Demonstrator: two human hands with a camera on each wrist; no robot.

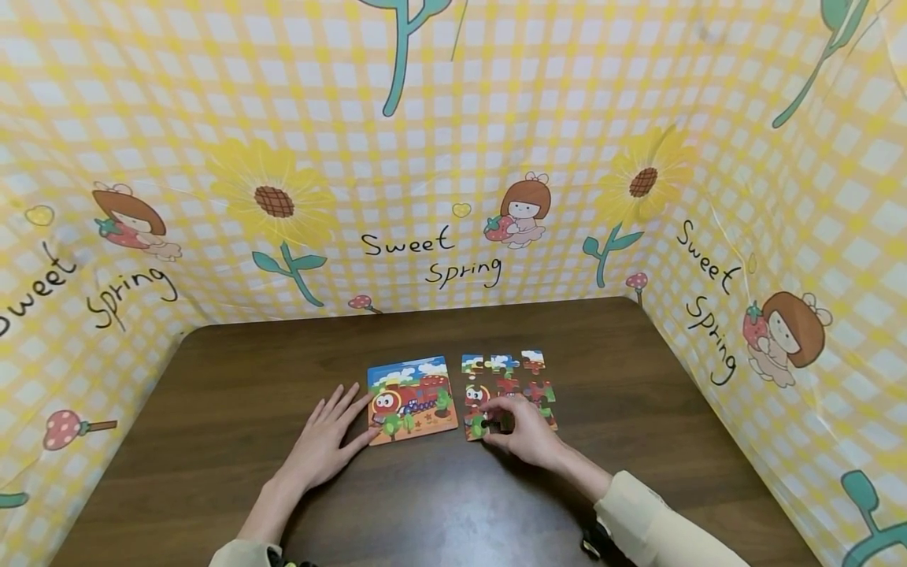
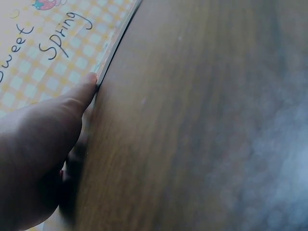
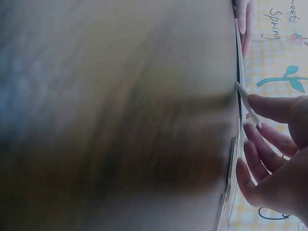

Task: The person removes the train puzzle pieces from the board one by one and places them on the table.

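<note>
An assembled cartoon-train jigsaw puzzle (image 1: 411,402) lies flat on the table. My left hand (image 1: 322,437) rests at its left side, fingers spread and straight, with fingertips and thumb at the puzzle's edge. In the left wrist view, the thumb (image 2: 79,94) stretches along the tabletop. To the right of that puzzle, separate jigsaw pieces (image 1: 503,364) lie in loose rows with gaps between them. My right hand (image 1: 527,433) is over the lower rows and hides some pieces. Between its thumb and fingers it pinches a jigsaw piece (image 3: 248,105), tilted up on one edge in the right wrist view.
The dark wooden table (image 1: 234,378) has rounded back corners. A yellow checked cloth (image 1: 397,181) with flowers and cartoon figures hangs around its back and both sides. Dark straps show near both sleeve cuffs (image 1: 631,508).
</note>
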